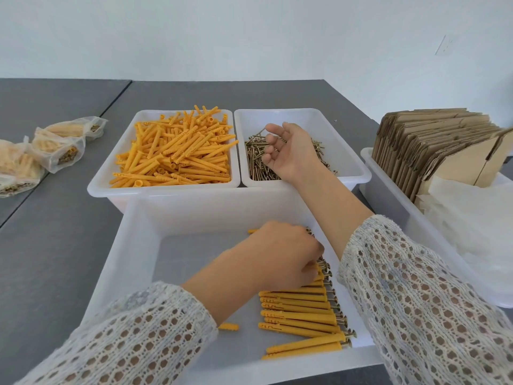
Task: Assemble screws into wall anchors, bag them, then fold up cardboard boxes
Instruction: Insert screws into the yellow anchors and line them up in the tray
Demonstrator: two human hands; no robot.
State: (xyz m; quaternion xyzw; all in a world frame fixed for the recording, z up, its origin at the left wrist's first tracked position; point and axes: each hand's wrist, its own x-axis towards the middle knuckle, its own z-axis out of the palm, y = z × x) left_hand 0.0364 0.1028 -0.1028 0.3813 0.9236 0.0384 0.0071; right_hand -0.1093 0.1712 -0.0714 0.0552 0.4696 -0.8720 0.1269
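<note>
A near white bin (138, 245) holds a row of orange wall anchors with screws in them (302, 315). My left hand (280, 254) reaches into this bin, its fingers curled around some of the assembled anchors. Behind stand a bin of loose orange anchors (177, 151) and a bin of brass screws (258, 162). My right hand (288, 151) hovers over the screw pile with its fingers loosely curled; whether it holds a screw is not visible.
Several filled clear bags (58, 145) lie on the grey table at the left. A white tray (388, 195) at the right holds flat cardboard boxes (433, 145) standing on edge and clear plastic bags (472, 226). One loose anchor (229, 327) lies in the near bin.
</note>
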